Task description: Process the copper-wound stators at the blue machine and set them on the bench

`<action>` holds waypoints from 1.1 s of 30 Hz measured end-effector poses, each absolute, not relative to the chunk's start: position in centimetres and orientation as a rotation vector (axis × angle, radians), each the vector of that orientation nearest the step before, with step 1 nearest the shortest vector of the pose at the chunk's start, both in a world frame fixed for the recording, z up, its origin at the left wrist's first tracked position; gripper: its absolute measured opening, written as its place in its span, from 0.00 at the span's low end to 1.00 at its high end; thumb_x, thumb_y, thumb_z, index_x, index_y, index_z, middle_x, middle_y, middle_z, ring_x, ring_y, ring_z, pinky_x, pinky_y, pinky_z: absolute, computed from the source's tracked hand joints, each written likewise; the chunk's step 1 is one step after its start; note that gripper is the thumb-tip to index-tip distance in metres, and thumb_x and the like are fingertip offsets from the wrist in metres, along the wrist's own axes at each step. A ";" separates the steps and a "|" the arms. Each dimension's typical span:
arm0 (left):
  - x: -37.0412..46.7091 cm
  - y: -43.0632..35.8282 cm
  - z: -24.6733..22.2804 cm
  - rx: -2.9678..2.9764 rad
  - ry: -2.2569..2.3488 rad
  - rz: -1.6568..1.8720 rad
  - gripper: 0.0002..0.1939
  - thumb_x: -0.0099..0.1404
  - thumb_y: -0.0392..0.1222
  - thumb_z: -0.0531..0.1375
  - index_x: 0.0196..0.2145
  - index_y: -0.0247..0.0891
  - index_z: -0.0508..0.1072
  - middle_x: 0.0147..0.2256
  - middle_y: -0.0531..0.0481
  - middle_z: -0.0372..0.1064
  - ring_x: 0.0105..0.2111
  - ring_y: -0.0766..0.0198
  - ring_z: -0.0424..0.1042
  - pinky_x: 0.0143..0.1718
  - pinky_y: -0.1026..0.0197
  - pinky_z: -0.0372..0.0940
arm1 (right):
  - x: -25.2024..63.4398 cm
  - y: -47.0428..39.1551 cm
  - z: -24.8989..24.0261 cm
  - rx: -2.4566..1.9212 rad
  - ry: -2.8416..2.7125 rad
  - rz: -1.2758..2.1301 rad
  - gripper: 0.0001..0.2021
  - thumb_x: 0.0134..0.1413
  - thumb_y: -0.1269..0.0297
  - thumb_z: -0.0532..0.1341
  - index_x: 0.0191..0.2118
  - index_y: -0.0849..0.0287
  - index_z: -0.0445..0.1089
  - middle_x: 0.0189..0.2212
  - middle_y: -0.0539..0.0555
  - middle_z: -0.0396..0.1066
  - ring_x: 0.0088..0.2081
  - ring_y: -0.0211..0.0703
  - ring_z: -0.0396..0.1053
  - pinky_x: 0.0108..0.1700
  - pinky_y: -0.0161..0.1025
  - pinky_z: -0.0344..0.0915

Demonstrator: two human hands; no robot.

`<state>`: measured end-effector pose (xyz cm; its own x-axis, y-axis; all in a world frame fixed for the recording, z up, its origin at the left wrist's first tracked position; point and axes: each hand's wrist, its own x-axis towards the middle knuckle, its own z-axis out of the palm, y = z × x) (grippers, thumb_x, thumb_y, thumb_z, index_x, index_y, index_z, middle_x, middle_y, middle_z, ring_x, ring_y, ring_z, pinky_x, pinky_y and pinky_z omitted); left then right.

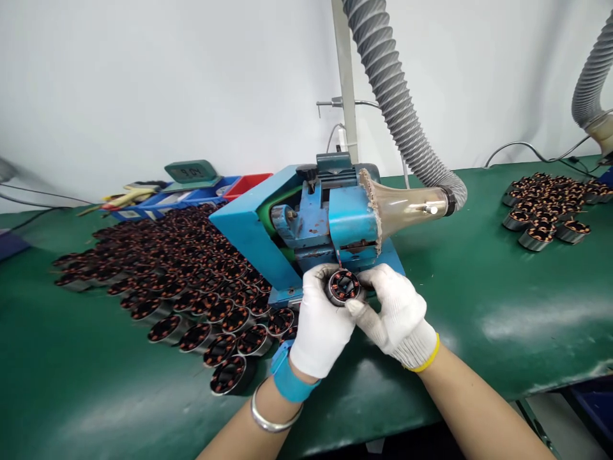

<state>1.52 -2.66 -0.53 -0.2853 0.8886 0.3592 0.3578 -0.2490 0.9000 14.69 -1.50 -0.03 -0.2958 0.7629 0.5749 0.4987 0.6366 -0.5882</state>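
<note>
At bench centre, both gloved hands are clamped on 1 wound stator (343, 285), held right at the front lip of the blue machine (306, 223). Left hand (320, 322) wraps the stator's left side; right hand (395, 313) pinches its right side with thumb and fingers closed on the rim. The bore faces the camera, copper windings visible inside.

Risks, judged from this frame:
- Glove fabric sits touching or just short of the machine's lower opening; loose knit could snag if any moving part is exposed there. I cannot tell whether the machine is running.
- The grip is on the rim only; a tilt could let the stator slip onto the green bench mat (479, 268) and nick the windings.
- Left wrist carries a blue strap (288, 377) and a metal bangle (272, 418), either of which could knock the parts below it.

Surroundings, largest first:
- Grey extraction hose (397, 96) with clear funnel (407, 207), above and right of the grip, mouth against the machine.
- Large pile of stators (177, 275), left of the grip, its nearest pieces just under the left wrist; they crowd that side.
- Smaller batch of stators (550, 204), well apart to the right.
- Blue and red bins (191, 195) and a green display unit (190, 171), behind the pile.
</note>
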 end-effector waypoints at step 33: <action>2.1 -1.0 1.1 1.546 1.743 1.411 0.24 0.43 0.45 0.70 0.39 0.37 0.72 0.36 0.45 0.76 0.37 0.53 0.75 0.42 0.53 0.69 | 13.6 0.1 1.0 -1.139 -1.540 1.090 0.21 0.49 0.60 0.64 0.50 0.60 0.70 0.39 0.54 0.72 0.40 0.45 0.70 0.43 0.41 0.69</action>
